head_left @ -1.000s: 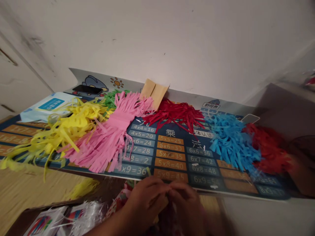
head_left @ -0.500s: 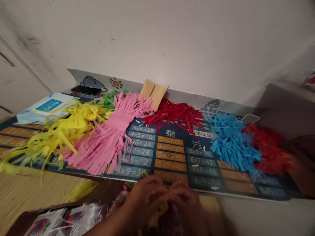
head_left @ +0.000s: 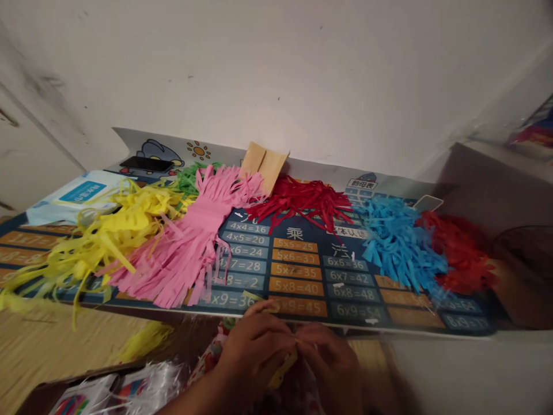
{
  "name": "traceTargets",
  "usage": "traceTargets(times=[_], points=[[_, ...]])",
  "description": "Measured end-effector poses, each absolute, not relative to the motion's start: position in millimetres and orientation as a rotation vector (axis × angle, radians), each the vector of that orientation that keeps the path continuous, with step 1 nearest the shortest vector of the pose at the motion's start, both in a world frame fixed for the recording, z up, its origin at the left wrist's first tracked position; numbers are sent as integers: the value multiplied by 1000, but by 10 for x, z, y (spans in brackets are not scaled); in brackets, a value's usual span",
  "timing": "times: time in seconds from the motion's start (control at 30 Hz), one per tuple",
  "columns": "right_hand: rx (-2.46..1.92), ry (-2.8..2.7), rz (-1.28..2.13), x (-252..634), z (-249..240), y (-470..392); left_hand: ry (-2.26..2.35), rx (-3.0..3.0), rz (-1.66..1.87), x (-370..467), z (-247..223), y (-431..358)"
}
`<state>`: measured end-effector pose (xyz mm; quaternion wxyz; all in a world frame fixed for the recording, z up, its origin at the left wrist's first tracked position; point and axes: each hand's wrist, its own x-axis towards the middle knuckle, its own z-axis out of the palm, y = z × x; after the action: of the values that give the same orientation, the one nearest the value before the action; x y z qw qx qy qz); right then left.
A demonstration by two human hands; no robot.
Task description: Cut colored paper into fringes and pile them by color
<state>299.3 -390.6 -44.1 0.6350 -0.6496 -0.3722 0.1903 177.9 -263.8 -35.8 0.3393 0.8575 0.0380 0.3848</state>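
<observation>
At the front edge of the mat my left hand (head_left: 254, 349) and my right hand (head_left: 332, 363) meet, fingertips pinched together. A small yellow piece (head_left: 284, 370), perhaps paper, shows below the fingers of the left hand; most of it is hidden. What the right fingertips pinch is too small to make out. Beyond the hands lies a dark multiplication-table mat (head_left: 298, 271). On it rest a pink fringed paper tassel (head_left: 203, 216), a yellow tassel (head_left: 121, 225), a dark red tassel (head_left: 306, 199) and a blue tassel (head_left: 401, 242).
A wipes pack (head_left: 82, 193) and a phone (head_left: 147, 165) lie at the back left. A folded tan paper piece (head_left: 263, 164) leans near the wall. Another red tassel (head_left: 460, 253) is at the right. Plastic-wrapped packets (head_left: 147, 386) and yellow strands (head_left: 144, 340) are below left.
The view has shifted slightly, so the mat's right side appears further left. My hands stay together at the front edge, and a left finger is now raised.
</observation>
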Motion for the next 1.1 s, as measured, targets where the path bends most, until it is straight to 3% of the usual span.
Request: traceTargets(times=[0.17, 0.4, 0.6, 0.77, 0.93, 1.1], points=[[-1499, -879, 415, 2971, -443, -3935, 114, 2257, 959, 1789, -367, -2650], [-1573, -1042, 393, 3051, -444, -4034, 357, 2376, 562, 1811, -338, -2704], [-1944, -780, 322, 3491, -1141, -4566, 345, 2254, 566, 1395, -130, -2178], [-1950, -752, 457, 3531, -1675, -4664, 334, 2147, 391, 1395, -61, -1986], [-1897, -712, 582, 3343, -1357, -4609, 112, 2075, 119, 1616, 65, -2321], [-1585, -627, 774, 3355, -755, -4711, 3, 2051, -167, 2009, -364, -2825]])
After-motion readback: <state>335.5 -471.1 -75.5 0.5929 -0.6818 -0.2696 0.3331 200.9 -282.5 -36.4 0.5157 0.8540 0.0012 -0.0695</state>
